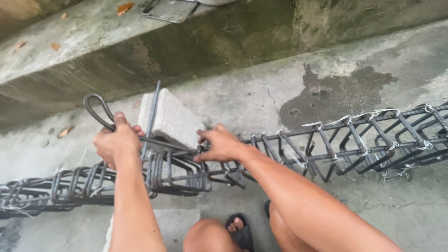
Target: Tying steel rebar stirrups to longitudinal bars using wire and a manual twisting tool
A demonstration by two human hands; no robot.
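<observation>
A long rebar cage [354, 140] of dark steel bars and square stirrups lies across the concrete floor from left to right, with thin wire ties on its right part. My left hand [116, 142] is closed around a steel hook tool with a looped handle [95, 108] above a tight bunch of stirrups [177, 170]. My right hand [220, 144] rests on the cage's top bar, its fingers pinching at a stirrup where the tool's tip ends. The cage leans on a grey concrete block [172, 117].
A stained concrete step [186, 51] runs along the back, with dry leaves and a bent wire frame [168, 11] on top. My knee and a black sandal [240, 231] are below the cage. A second concrete block [175, 221] sits by my left forearm.
</observation>
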